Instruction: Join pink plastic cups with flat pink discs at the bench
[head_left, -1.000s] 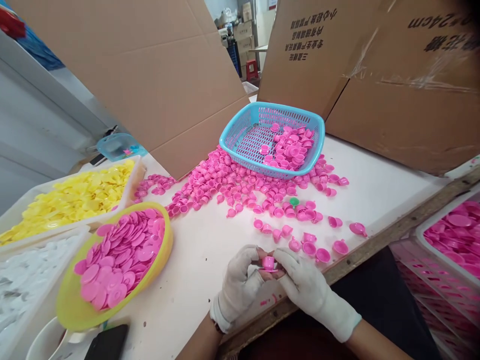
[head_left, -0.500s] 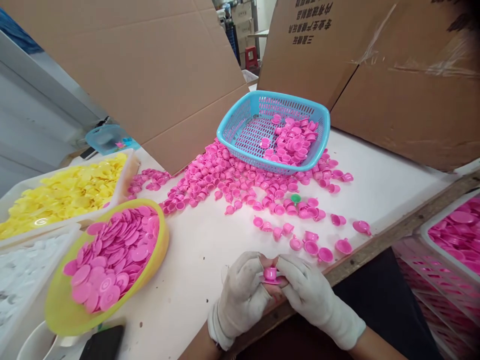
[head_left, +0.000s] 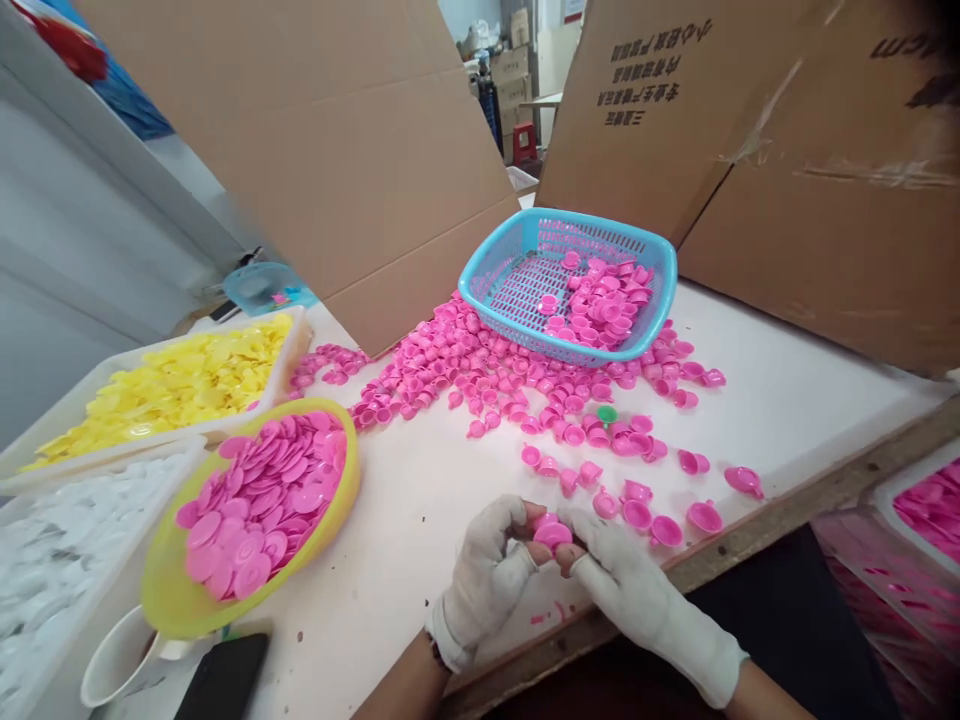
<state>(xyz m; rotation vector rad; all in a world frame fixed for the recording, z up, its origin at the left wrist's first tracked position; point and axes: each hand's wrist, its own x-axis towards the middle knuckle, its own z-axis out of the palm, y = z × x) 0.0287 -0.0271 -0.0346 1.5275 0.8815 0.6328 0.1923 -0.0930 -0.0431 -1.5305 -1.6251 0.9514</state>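
Observation:
Both my hands wear white cloth gloves and meet near the table's front edge. My left hand [head_left: 484,575] and my right hand [head_left: 626,585] pinch one small pink toy cup on a pink saucer [head_left: 553,532] between their fingertips. Just beyond them several loose pink cups [head_left: 645,515] lie on the white table [head_left: 780,400]. A big heap of pink cups [head_left: 480,370] spreads up to a blue mesh basket [head_left: 487,275] that holds more of them. A yellow bowl [head_left: 169,610] full of pink saucers sits to the left of my left hand.
A white tray of yellow saucers [head_left: 172,385] and a white tray of white pieces [head_left: 52,540] stand at the left. Cardboard sheets [head_left: 360,150] wall the back. One green piece [head_left: 607,413] lies among the cups. A crate of pink parts [head_left: 926,500] is at the right; a phone [head_left: 221,680] and white cup [head_left: 112,665] at bottom left.
The cup and saucer stay pinched between both hands; the fingers have turned the piece slightly. The camera view has shifted, so everything sits a little more to the right.

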